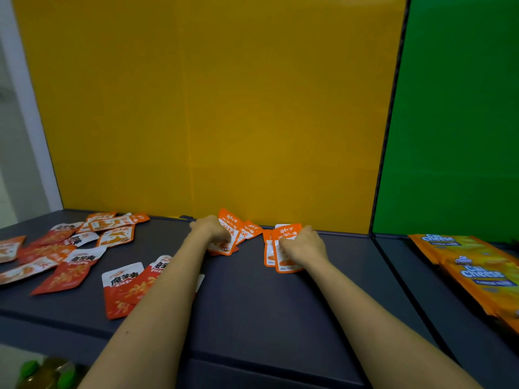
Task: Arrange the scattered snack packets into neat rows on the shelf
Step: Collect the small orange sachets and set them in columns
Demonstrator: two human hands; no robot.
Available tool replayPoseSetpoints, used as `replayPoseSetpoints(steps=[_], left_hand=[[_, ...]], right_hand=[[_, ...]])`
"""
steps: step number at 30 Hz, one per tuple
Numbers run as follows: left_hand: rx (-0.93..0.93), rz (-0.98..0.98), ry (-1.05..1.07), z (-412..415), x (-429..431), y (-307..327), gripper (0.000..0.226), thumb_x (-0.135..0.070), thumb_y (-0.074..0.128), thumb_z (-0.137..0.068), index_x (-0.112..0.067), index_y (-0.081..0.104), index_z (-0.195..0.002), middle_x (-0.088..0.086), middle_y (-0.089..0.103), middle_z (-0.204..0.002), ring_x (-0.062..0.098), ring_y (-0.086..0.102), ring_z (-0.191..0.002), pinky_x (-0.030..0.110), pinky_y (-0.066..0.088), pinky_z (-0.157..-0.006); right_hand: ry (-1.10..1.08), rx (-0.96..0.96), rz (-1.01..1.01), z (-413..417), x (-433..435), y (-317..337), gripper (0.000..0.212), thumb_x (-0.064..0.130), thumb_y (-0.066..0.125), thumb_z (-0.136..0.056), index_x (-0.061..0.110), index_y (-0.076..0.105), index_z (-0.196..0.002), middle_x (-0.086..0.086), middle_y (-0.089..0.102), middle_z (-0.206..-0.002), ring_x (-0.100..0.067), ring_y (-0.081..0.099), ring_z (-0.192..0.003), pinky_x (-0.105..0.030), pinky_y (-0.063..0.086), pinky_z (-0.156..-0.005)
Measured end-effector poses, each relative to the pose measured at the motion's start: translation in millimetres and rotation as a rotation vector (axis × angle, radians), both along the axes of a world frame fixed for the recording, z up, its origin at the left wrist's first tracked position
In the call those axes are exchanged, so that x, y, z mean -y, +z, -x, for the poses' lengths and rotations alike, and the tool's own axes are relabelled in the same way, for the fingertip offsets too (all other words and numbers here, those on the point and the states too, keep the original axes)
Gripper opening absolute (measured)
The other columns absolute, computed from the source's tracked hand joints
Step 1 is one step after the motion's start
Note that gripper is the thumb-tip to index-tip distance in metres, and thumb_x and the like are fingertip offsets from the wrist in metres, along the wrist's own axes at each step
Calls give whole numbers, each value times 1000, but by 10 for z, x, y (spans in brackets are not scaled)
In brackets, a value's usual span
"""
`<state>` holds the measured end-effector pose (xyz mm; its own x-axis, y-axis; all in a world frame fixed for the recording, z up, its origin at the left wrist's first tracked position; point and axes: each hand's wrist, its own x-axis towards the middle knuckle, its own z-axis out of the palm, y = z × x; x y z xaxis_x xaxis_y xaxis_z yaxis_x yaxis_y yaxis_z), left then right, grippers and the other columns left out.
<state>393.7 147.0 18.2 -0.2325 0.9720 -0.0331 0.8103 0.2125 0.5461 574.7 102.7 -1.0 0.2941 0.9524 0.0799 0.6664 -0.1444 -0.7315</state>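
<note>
Reaching to the back edge of the dark shelf (252,304), both bare arms are stretched out, hands apart. Left hand (211,229) is closed on a fanned bunch of orange packets (234,228) tilted against the yellow back panel (210,108); at least three show, exact count unclear under the fingers. Right hand (303,244) is clamped on a second orange stack (283,248), standing just off the back edge; two or three overlapping, count uncertain.

Toward the shelf's left edge lies the scattered pile of red-and-white packets (70,265), mixed with orange ones, roughly a dozen, overlapping and pointing every way. Two more red-and-white packets (126,287) lie nearer the front edge, partly under the left forearm.

Right compartment, in front of the green panel (455,108): orange Cal Cheese bags (477,270), at least two labels readable, overlapped.
</note>
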Motion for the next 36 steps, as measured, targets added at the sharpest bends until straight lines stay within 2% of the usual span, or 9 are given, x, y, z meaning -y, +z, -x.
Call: replayPoseSetpoints(steps=[8, 12, 16, 19, 22, 24, 29, 33, 36], left_hand=[[130, 59, 41, 159, -173, 9, 55, -25, 75, -74, -1, 55, -119, 18, 55, -130, 32, 51, -120, 40, 44, -101], [205, 79, 17, 277, -103, 138, 21, -10, 68, -82, 4, 57, -93, 14, 59, -93, 23, 55, -78, 29, 42, -61], [241, 87, 2, 356, 8, 205, 38, -11, 64, -86, -8, 36, -61, 6, 43, -65, 14, 39, -55, 24, 30, -48], [255, 63, -17, 381, 40, 226, 29, -8, 60, -88, -2, 44, -66, 9, 57, -58, 18, 52, -48, 25, 40, -44], [220, -39, -97, 387, -38, 271, 22, -10, 59, -89, 5, 52, -103, 14, 56, -88, 18, 51, -58, 25, 44, -44], [284, -67, -200, 452, -126, 402, 19, -11, 61, -88, -2, 49, -99, 14, 54, -97, 16, 50, -58, 18, 42, -33], [386, -30, -333, 289, -318, 340, 26, -11, 67, -83, 0, 53, -102, 15, 63, -101, 18, 58, -65, 29, 49, -60], [242, 94, -387, 196, -382, 54, 26, -22, 68, -83, -4, 53, -93, 15, 64, -102, 23, 61, -79, 27, 53, -59], [188, 160, -386, 187, -426, -30, 49, -33, 72, -78, -2, 57, -111, 14, 64, -116, 27, 63, -103, 37, 53, -90]], right_hand=[[-2, 186, 95, 20, -38, 0, 85, 52, 70, -74, 9, 32, -136, -10, 45, -140, -27, 46, -128, -38, 43, -98], [11, 171, 153, 11, -76, 50, 75, 47, 73, -73, 12, 42, -133, -8, 53, -135, -25, 54, -121, -37, 47, -94], [15, 120, 172, -33, -95, 72, 69, 41, 76, -72, 12, 48, -128, -9, 56, -131, -26, 56, -118, -38, 47, -94], [-8, 98, 162, -51, -84, 70, 68, 39, 77, -72, 11, 49, -128, -10, 57, -130, -26, 57, -117, -37, 47, -93], [-9, 128, 194, -55, -19, 106, 62, 41, 73, -76, 12, 51, -126, -9, 57, -130, -24, 57, -116, -34, 47, -90], [-79, 117, 187, 78, -5, 129, 61, 41, 71, -77, 13, 50, -127, -9, 57, -130, -24, 57, -116, -34, 47, -91], [-203, 166, 167, 163, 66, 96, 67, 51, 67, -76, 13, 48, -129, -8, 56, -130, -25, 57, -115, -35, 47, -90], [-232, 232, 170, 240, 97, 12, 72, 58, 65, -74, 14, 48, -128, -8, 54, -131, -25, 56, -117, -36, 48, -92], [-211, 206, 176, 242, 106, 17, 65, 57, 65, -75, 16, 52, -124, -7, 58, -127, -24, 59, -112, -34, 49, -88]])
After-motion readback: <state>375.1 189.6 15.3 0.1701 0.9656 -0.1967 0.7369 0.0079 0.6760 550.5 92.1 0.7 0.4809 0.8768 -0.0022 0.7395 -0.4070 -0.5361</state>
